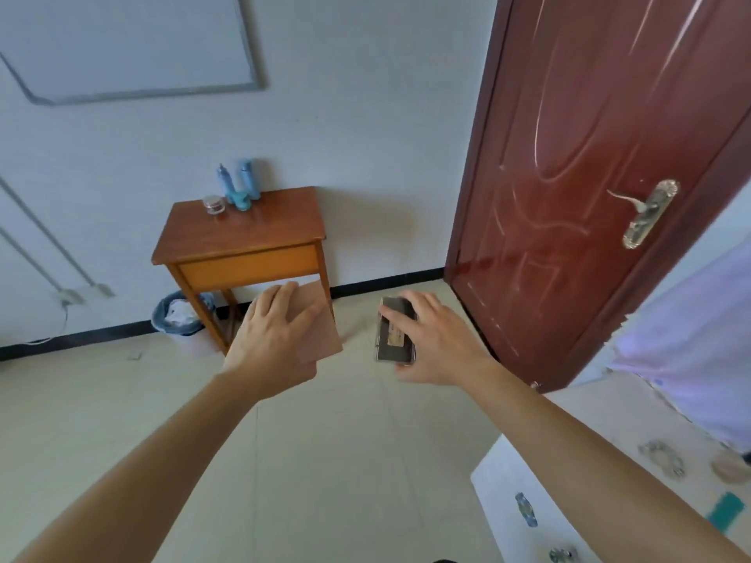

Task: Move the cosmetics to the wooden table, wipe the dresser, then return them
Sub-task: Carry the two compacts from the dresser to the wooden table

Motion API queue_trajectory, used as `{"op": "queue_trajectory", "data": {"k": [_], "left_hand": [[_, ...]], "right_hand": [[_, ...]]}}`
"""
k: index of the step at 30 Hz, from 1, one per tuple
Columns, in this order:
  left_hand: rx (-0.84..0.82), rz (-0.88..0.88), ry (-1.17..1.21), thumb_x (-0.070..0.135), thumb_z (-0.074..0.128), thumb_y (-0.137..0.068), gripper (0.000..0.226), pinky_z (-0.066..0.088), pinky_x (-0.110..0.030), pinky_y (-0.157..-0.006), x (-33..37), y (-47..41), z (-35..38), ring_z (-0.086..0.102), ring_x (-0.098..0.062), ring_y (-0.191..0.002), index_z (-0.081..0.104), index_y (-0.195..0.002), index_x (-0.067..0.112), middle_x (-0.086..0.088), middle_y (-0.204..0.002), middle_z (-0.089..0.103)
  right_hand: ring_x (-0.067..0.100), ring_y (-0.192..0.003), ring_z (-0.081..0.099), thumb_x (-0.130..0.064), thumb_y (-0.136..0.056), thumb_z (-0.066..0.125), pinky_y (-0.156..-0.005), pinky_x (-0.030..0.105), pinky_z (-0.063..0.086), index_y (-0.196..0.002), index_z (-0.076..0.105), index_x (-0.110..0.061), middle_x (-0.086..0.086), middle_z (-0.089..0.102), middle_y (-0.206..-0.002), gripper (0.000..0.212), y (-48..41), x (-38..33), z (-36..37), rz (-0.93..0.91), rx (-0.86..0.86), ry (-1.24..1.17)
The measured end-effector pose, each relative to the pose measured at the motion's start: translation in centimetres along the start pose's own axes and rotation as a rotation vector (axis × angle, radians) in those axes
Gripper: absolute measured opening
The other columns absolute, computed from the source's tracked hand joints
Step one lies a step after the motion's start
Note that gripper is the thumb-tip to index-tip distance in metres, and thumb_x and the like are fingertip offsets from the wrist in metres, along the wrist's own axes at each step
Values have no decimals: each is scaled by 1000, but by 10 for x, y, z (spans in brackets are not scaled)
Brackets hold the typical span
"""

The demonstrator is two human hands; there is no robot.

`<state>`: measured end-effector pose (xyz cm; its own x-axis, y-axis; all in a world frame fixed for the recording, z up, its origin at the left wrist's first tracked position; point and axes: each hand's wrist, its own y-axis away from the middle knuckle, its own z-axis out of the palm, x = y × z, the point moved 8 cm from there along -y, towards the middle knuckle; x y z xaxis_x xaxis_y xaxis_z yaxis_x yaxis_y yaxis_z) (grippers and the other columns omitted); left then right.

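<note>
My left hand (pixel 271 334) grips a flat pinkish-brown square palette (pixel 321 323), held out over the floor. My right hand (pixel 437 343) grips a dark grey rectangular compact case (pixel 393 333). Ahead against the wall stands the small wooden table (pixel 260 237). On its back left corner stand two blue bottles (pixel 239 182) and a small clear jar (pixel 214 205). The white dresser top (pixel 504 485) shows at the lower right, with a small blue item (pixel 526 509), ring-shaped pieces (pixel 662 459) and a teal item (pixel 727 512) on it.
A dark red door (pixel 589 176) with a metal handle (pixel 646 213) stands open at the right. A blue waste bin (pixel 179 312) sits under the table's left side. Pale cloth (pixel 691 339) hangs at the far right. Tiled floor (pixel 325 461) stretches between me and the table.
</note>
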<state>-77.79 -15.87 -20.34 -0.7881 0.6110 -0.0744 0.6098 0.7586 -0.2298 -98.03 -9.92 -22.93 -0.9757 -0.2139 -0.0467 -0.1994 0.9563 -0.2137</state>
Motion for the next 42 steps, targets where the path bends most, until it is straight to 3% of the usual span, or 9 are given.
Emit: {"op": "queue_trajectory", "data": {"k": [7, 18, 26, 35, 42], "left_hand": [[-6, -105, 34, 47, 81, -52, 96, 38, -59, -102, -95, -47, 36, 28, -33, -129, 37, -136, 34, -6, -143, 32], [-64, -209, 20, 49, 82, -60, 94, 39, -57, -101, -205, -249, 98, 26, -32, -131, 31, -138, 38, -7, -147, 28], [-60, -242, -18, 53, 85, -56, 103, 37, -57, -103, -318, -339, 131, 27, -34, -133, 33, -142, 33, -9, -148, 29], [-162, -203, 13, 56, 81, -59, 103, 31, -54, -108, -478, -431, 226, 20, -31, -136, 27, -144, 35, -8, -151, 25], [-279, -32, 59, 57, 75, -68, 100, 17, -51, -116, -529, -513, 291, 11, -30, -140, 16, -146, 37, -6, -154, 14]], "right_hand": [[27, -127, 37, -58, -64, 64, -94, 41, 49, -146, 33, -31, 8, 34, -141, 92, -126, -6, 40, -101, -9, -16], [24, -124, 35, -62, -60, 69, -84, 38, 54, -142, 37, -35, 2, 34, -133, 92, -363, 96, 100, -57, -21, -127], [23, -120, 37, -63, -59, 70, -82, 37, 55, -140, 35, -34, 2, 33, -131, 93, -537, 91, 143, -135, -47, -187], [22, -119, 39, -65, -60, 65, -83, 37, 56, -138, 35, -35, 1, 33, -130, 89, -698, 67, 236, -70, -167, -158], [21, -117, 43, -68, -60, 66, -81, 35, 55, -138, 32, -35, 2, 35, -130, 92, -756, 92, 281, 42, -291, -117]]}}
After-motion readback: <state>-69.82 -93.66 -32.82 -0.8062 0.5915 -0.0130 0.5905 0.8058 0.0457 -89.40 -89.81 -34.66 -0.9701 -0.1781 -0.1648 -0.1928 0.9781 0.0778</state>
